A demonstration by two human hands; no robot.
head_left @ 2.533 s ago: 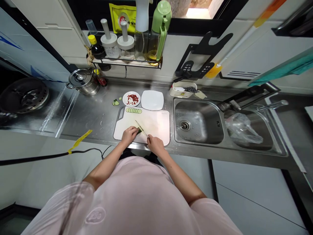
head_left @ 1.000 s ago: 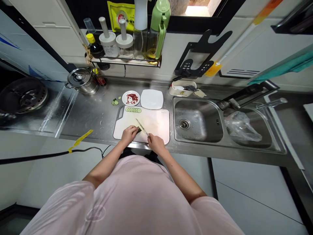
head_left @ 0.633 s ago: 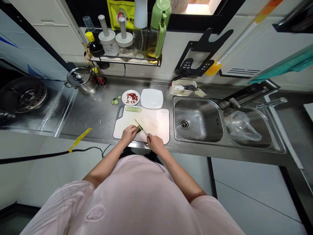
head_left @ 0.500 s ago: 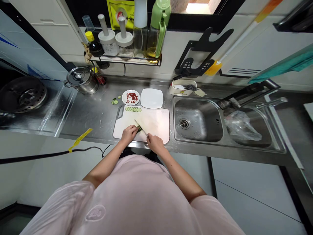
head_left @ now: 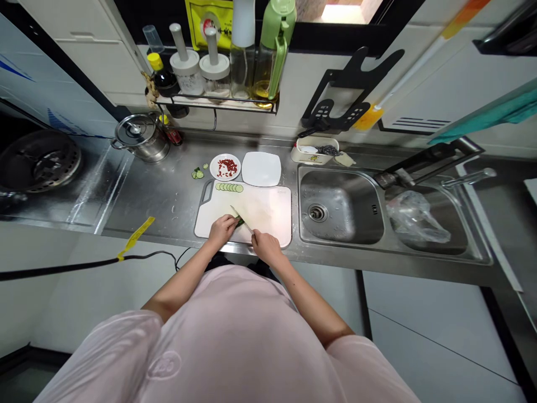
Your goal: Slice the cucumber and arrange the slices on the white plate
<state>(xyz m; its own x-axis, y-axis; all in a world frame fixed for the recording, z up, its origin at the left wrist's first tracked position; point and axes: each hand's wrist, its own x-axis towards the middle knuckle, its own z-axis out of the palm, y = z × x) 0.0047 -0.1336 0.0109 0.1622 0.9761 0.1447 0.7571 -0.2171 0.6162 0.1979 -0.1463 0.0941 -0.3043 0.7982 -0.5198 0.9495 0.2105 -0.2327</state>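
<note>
Head view, looking down on a person at a steel desk (head_left: 146, 196), with a white cutting board (head_left: 268, 215) as the landmark. Near the board's front edge, a short cucumber piece (head_left: 239, 222) lies between the two hands, mostly hidden. Its long axis seems to run sideways toward the blade, though that is hard to tell. The left hand (head_left: 221, 229) is the nearer one, and its curled left fingers (head_left: 229, 226) are closed over the piece, touching it. The right hand (head_left: 267, 248) has its right fingers (head_left: 259, 239) closed round a knife (head_left: 241, 219), whose blade slants away across the board, just beside the piece.

A row of cucumber slices (head_left: 227, 188) lies along the board's far edge. Just beyond the board are a round plate (head_left: 215, 168) of small red pieces and a bare square white plate (head_left: 260, 169). A steel sink (head_left: 339, 174) sits to the board's right. Far behind the board, above a shelf (head_left: 218, 99), a yellow packet (head_left: 208, 17) shows a red circle, but its writing is too small to read.
</note>
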